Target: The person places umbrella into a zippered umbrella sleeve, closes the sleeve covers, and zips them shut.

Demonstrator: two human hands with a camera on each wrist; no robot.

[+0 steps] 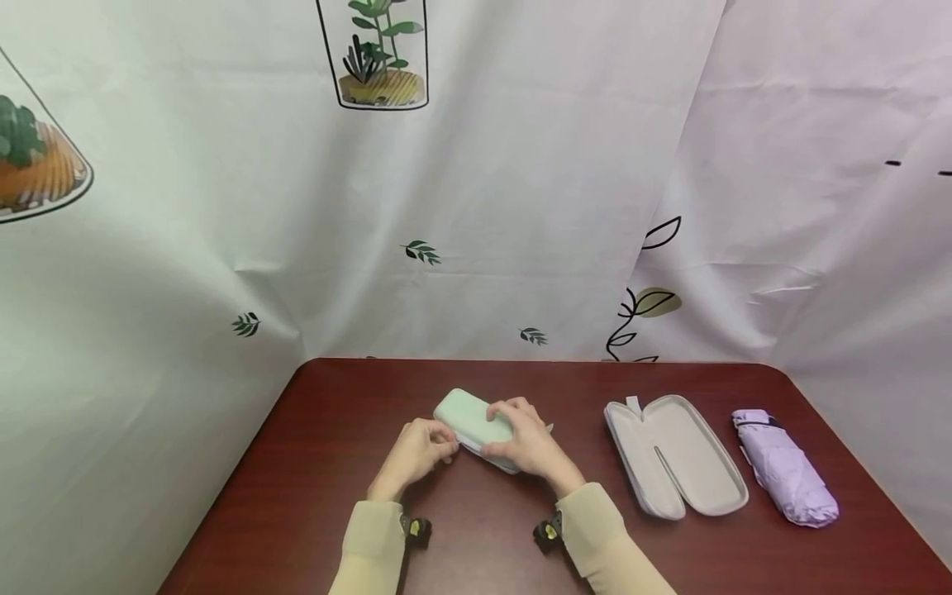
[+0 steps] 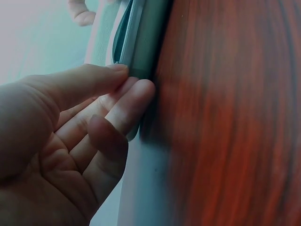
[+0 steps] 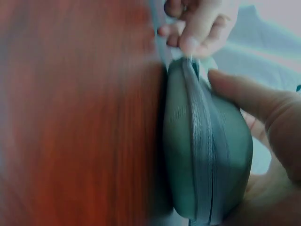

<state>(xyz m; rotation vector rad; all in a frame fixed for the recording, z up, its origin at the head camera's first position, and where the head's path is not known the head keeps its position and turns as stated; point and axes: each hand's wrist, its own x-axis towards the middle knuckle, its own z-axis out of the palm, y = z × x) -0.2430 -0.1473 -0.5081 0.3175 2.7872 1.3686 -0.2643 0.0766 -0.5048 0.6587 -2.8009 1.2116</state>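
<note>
A mint-green zippered case [image 1: 467, 413] lies on the table in front of me, set at a slant. My right hand [image 1: 526, 438] grips it from the right, thumb on the near side and fingers over the top. At its near left edge, my left hand [image 1: 420, 450] pinches the zipper at the thumb and fingertips; the pull itself is mostly hidden by them. The left wrist view shows a dark gap in the zipper [image 2: 123, 37] just beyond the thumb. Along the side in the right wrist view, the grey zipper band [image 3: 202, 141] runs toward the left fingertips.
To the right, a second case [image 1: 692, 459] lies unzipped and spread flat, its pale inside showing. Past it, near the table's right edge, is a folded lilac umbrella [image 1: 784, 471]. A printed white curtain [image 1: 521, 207] hangs behind the dark red table [image 1: 312, 471].
</note>
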